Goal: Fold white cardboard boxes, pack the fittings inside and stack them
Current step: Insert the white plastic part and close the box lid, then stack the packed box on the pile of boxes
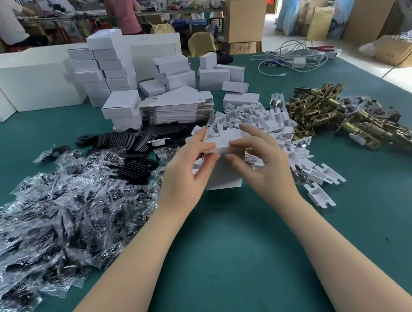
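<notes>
Both hands meet over the middle of the green felt-covered surface [224, 245], working on a small white cardboard box [224, 171] that stands upright on it. The left hand [188, 168] grips the box's top left edge, fingers curled over the upper flap and thumb against the near face. The right hand [257, 159] pinches the flap from the other side, fingertips laid on its top and thumb pressing underneath. The flap lies roughly level across the top of the box; whether it is fully tucked in cannot be told.

Just behind the box and to its right spreads a heap of white folded cardboard inserts [269, 124], some spilling toward the near right. Beyond these, farther right, lies a pile of brass-coloured metal latch fittings [330, 116]. To the left of the hands is a wide mound of clear plastic bags holding dark small parts [58, 214], with a row of black plastic plates [130, 145] behind it. A stack of flat unfolded white box blanks [178, 109] sits behind the plates, and columns of finished closed white boxes [107, 69] rise farther back. A tangle of pale cables [291, 58] lies at the far right of the surface.
</notes>
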### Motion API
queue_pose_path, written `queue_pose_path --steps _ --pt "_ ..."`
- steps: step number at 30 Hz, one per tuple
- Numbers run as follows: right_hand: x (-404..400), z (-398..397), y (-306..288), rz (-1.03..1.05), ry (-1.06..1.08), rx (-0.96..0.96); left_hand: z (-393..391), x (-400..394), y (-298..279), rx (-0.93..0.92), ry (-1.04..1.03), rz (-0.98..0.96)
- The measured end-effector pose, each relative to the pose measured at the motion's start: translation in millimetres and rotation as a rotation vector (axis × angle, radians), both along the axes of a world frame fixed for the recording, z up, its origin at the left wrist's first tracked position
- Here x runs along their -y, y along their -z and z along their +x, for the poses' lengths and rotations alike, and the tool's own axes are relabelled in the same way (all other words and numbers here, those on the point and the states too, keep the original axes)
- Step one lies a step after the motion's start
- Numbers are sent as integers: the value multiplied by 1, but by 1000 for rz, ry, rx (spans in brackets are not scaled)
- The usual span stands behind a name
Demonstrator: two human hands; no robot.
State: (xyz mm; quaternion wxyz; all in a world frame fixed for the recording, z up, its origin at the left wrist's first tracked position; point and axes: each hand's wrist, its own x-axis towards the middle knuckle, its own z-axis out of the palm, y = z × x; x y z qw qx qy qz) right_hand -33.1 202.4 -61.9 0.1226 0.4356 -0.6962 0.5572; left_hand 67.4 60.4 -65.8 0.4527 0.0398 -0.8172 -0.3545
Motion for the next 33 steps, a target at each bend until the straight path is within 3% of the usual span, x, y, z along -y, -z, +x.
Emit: queue_pose_path --steps 5,8,11,14,19,21,22,25,27,30,33 --pt "-3 6 22 289 -122 298 1 -9 -15 171 -2 -40" --pt "-3 1 26 306 -83 348 3 -6 -40 508 0 -116" --pt "-1 1 24 342 -50 313 -5 -10 -69 767 -212 -472" --pt "-3 1 22 320 -63 329 -24 -19 -94 884 -223 -713" --pt "-5 3 24 270 -79 394 -42 -8 -121 1009 -35 -677" --pt "-5 2 25 214 -55 444 -39 18 -126 963 -6 -507" --pt "-5 1 26 178 -43 456 -35 37 -127 902 -4 -297" --pt "-5 -1 28 156 -14 462 -23 92 -123 553 72 703" --pt "-2 -1 28 208 -4 432 -25 128 -114 271 54 1095" --pt "2 -2 30 280 3 364 -36 166 -101 -34 -63 1351" --pt "4 -3 33 340 6 315 -40 184 -93 -168 -237 1430"
